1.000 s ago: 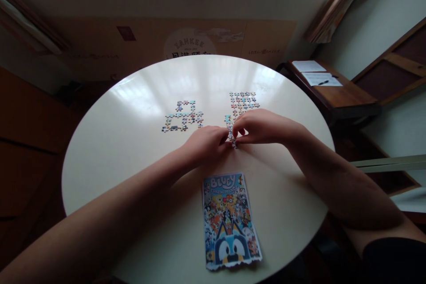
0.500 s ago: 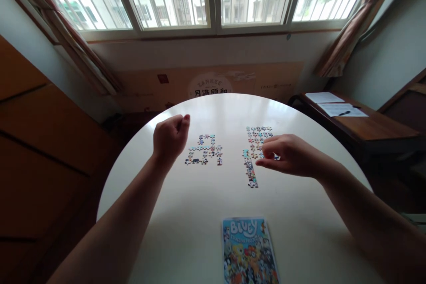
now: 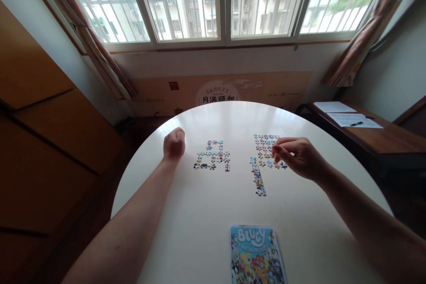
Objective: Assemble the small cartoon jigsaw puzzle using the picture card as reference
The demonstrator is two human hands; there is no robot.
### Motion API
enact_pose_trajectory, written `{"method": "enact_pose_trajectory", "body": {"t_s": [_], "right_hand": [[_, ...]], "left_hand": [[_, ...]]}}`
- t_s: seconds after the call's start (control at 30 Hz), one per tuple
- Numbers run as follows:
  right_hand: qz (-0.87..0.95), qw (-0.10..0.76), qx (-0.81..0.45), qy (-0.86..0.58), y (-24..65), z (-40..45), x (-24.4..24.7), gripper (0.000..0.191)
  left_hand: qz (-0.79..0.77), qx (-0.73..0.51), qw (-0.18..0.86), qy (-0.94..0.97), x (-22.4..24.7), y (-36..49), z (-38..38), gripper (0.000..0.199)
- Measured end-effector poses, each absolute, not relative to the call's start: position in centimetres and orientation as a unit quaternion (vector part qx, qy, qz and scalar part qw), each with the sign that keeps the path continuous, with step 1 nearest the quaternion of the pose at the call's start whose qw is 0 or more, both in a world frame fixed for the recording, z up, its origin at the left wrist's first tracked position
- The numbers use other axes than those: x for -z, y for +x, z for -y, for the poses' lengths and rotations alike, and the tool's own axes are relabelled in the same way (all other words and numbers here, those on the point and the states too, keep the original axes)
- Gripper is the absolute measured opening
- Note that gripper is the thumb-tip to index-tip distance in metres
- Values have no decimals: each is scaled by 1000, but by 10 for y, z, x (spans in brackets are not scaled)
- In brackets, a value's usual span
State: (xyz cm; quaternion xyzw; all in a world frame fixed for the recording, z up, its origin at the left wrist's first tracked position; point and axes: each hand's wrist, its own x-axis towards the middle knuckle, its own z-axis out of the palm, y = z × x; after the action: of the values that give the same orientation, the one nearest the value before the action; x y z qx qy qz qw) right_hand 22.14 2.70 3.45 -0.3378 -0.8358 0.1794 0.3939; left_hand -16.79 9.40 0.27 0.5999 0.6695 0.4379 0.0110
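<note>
My left hand (image 3: 174, 143) is curled into a fist over the left part of the table, with its palm side hidden. To its right lies a cluster of jigsaw pieces (image 3: 213, 154), some joined into an open shape. My right hand (image 3: 295, 156) is above the right edge of a block of jigsaw pieces (image 3: 265, 144), its thumb and fingertips pinched together. Anything inside that pinch is too small to make out. A narrow joined strip of puzzle (image 3: 258, 179) runs from below the block towards me.
A blue Bluey picture card or booklet (image 3: 254, 253) lies near me on the round white table (image 3: 199, 213). Beyond the right side stands a wooden desk (image 3: 362, 135) with papers (image 3: 354, 120) and a pen. A barred window is ahead.
My right hand's thumb and fingers have come together; earlier they were apart. My left fist has turned and moved slightly away from the left puzzle cluster. The view has shifted a little.
</note>
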Motion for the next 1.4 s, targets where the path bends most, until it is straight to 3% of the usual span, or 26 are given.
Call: {"method": "enact_pose_trajectory", "body": {"t_s": [0.57, 1.13, 1.4], "right_hand": [[842, 392, -174, -329, 225, -29, -36, 42], [852, 373, -168, -327, 223, -29, -34, 42], [853, 370, -171, -327, 218, -28, -35, 46]], "left_hand": [[-592, -402, -79, 694, -13, -159, -88, 21], [-513, -345, -55, 784, -20, -137, -76, 22], [-480, -252, -54, 838, -39, -100, -50, 25]]}}
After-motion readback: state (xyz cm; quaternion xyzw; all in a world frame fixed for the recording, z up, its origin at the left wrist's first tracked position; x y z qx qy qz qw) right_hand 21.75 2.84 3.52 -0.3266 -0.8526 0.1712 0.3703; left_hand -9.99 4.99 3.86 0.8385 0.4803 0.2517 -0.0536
